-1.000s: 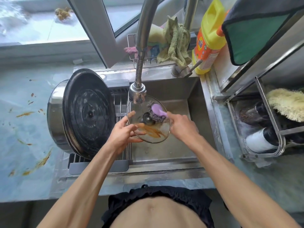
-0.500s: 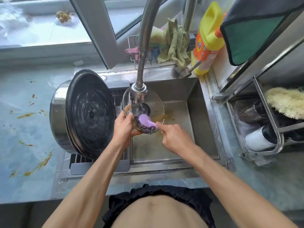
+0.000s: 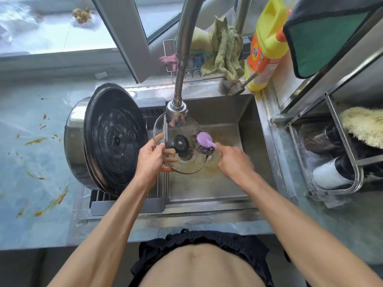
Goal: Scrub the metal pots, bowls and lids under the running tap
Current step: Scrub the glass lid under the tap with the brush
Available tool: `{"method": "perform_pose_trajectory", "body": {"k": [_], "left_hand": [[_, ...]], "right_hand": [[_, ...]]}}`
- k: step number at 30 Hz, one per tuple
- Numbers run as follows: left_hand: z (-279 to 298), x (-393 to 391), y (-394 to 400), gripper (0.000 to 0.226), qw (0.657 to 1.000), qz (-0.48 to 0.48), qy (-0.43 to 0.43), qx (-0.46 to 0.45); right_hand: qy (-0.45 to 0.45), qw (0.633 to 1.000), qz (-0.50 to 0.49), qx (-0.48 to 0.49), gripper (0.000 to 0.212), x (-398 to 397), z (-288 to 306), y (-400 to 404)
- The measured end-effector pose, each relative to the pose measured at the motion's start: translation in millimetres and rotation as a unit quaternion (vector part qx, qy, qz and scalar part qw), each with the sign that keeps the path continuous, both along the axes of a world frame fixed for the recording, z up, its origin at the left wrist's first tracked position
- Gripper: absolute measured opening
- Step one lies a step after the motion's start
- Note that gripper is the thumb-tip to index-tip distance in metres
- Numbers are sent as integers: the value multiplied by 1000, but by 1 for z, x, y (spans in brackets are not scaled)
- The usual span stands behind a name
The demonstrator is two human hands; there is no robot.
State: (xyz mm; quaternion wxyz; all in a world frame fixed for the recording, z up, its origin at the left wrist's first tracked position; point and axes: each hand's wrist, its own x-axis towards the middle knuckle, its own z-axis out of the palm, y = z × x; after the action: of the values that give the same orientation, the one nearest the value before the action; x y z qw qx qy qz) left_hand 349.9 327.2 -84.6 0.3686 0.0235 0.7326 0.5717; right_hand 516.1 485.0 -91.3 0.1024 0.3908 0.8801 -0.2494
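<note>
A round glass lid (image 3: 187, 165) with a black knob (image 3: 181, 143) is held over the sink (image 3: 238, 121), just under the tap head (image 3: 176, 113). My left hand (image 3: 152, 158) grips the lid's left rim. My right hand (image 3: 233, 162) holds the purple handle of a steel-wool scrubber (image 3: 202, 141), whose wire pad presses on the lid right of the knob. A big steel pot (image 3: 74, 141) lies on its side on the drain rack at the sink's left, with a dark lid (image 3: 115, 139) leaning against its mouth.
A yellow detergent bottle (image 3: 267, 40) and a wire caddy with cloths (image 3: 219, 52) stand behind the sink. A metal dish rack (image 3: 339, 154) with cups and a yellow mitt is to the right. Orange food scraps dot the counter (image 3: 37, 154) on the left.
The lid has turned and shifted under the tap. The scrubber moved from the lid's lower left, near my left hand, across to the right of the knob.
</note>
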Motion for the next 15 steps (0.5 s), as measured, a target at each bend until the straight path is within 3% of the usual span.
{"method": "perform_pose_trajectory", "body": {"k": [5,9,12,15], "left_hand": [[-1,0,9,19,1000,25,-14,-1],[-5,7,0,20,997,-55,-47,32],[-10,17,-3,25,993,-58,-82,61],[-13,12,-1,27,997,-27,-62,49]], "right_hand": [[80,991,84,-62,49,-7,9,-46],[137,987,75,-37,48,-24,15,-28],[86,995,52,22,60,-36,19,3],[14,997,59,39,64,-16,20,12]]}}
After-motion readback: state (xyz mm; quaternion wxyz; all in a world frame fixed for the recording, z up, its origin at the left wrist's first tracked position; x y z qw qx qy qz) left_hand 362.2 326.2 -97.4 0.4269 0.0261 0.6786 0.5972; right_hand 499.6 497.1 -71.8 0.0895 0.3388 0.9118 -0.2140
